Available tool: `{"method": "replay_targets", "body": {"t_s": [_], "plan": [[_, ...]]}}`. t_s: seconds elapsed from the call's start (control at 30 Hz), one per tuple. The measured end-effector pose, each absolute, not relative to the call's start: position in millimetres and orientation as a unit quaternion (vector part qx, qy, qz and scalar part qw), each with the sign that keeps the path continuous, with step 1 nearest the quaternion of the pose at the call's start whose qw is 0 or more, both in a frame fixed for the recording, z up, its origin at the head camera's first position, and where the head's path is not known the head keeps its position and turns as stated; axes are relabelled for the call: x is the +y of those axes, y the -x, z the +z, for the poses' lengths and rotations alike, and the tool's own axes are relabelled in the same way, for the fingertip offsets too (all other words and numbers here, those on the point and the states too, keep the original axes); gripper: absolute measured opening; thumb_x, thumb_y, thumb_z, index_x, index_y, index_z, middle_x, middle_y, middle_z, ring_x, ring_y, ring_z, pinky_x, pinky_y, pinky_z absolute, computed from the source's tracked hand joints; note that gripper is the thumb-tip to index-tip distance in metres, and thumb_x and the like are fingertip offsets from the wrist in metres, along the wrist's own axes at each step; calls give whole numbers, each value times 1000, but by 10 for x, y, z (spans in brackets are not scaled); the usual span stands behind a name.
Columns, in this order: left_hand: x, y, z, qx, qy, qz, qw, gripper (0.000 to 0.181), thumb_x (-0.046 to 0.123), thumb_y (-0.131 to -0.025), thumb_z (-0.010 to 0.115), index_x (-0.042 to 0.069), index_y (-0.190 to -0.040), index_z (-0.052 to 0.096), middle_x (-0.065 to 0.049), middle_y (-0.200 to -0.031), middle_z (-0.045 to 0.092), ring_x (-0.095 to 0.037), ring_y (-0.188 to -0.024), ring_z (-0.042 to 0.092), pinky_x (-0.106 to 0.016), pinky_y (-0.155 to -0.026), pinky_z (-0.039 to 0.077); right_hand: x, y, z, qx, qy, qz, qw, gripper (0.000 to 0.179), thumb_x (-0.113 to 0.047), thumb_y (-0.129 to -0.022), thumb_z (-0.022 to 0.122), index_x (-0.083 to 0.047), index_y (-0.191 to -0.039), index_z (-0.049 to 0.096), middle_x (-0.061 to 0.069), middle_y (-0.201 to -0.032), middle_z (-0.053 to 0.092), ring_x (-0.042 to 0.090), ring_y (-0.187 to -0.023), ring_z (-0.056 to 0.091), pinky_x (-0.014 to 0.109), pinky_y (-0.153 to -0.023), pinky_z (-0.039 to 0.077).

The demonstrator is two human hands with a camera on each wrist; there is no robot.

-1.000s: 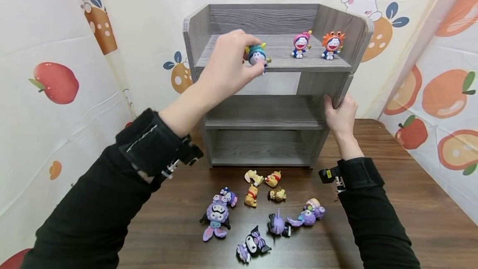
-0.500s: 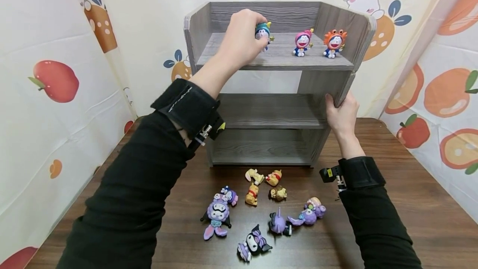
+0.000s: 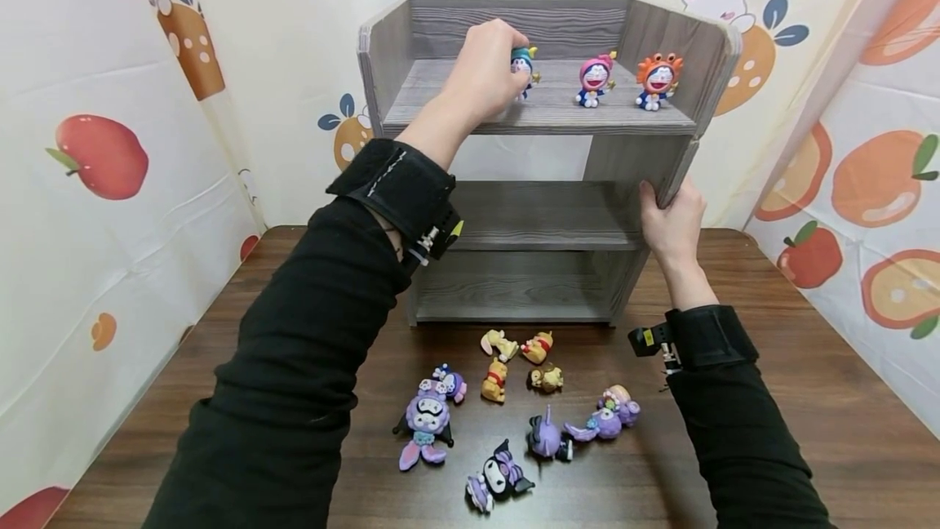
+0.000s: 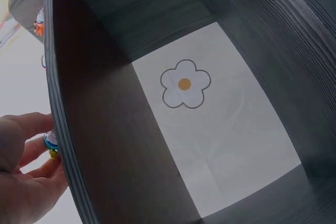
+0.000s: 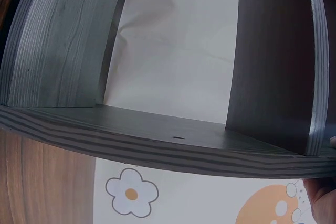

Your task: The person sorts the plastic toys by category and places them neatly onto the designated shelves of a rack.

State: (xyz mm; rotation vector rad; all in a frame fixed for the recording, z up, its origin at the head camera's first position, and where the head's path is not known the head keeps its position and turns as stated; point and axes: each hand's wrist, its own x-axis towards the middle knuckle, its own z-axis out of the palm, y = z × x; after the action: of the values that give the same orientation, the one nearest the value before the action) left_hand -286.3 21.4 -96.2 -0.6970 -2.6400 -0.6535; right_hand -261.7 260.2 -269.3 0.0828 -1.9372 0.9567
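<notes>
Pinching a teal-hatted figurine (image 3: 522, 65) at the top shelf (image 3: 417, 95).
The left hand (image 3: 485, 74) has it between thumb and fingers; right of that grip are a pink-hooded figurine (image 3: 593, 80), then a crab-hatted figurine (image 3: 658, 82); lower, the right hand (image 3: 673, 225) clasps the side panel (image 3: 636, 160).

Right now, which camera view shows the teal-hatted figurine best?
Head view: more of the figurine shows, including its face, past the left hand. Left wrist shows a sliver beside the shelf; right wrist, none discernible.
</notes>
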Motion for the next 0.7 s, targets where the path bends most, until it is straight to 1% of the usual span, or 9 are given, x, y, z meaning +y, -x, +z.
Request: {"method": "replay_targets", "body": {"t_s": [0.13,0.37,0.53,0.7], "plan": [[235,2891,-974,-931,244,-223,156,39,11,-89,45,6,-128,46,-5,-130,44,-10,-116,41,-12,-88,34,2600,2618,-2697,-791,-37,390,471,21,0,-79,55,11,-97,57,25,-96,59,36,-95,55,47,-81,40],[269,2911,-1010,-929,250,-216,166,40,12,-89,45,4,-128,46,-6,-129,45,-11,-117,39,-14,-89,33,2605,2614,-2689,-789,-35,393,471,22,1,-78,55,11,-98,56,25,-97,59,37,-95,55,47,-81,40],[263,2909,-1033,-932,245,-209,169,42,16,-90,45,4,-130,42,-6,-130,43,-12,-119,35,-14,-92,30,2607,2623,-2690,-788,-34,393,472,23,0,-78,55,11,-99,56,25,-98,59,36,-96,55,47,-82,40],[235,2885,-1060,-929,247,-211,176,46,19,-89,47,4,-131,40,-7,-128,43,-13,-117,37,-13,-89,32,2608,2625,-2699,-789,-34,395,469,23,-1,-80,55,10,-100,57,24,-99,59,35,-97,55,46,-83,41]]}}
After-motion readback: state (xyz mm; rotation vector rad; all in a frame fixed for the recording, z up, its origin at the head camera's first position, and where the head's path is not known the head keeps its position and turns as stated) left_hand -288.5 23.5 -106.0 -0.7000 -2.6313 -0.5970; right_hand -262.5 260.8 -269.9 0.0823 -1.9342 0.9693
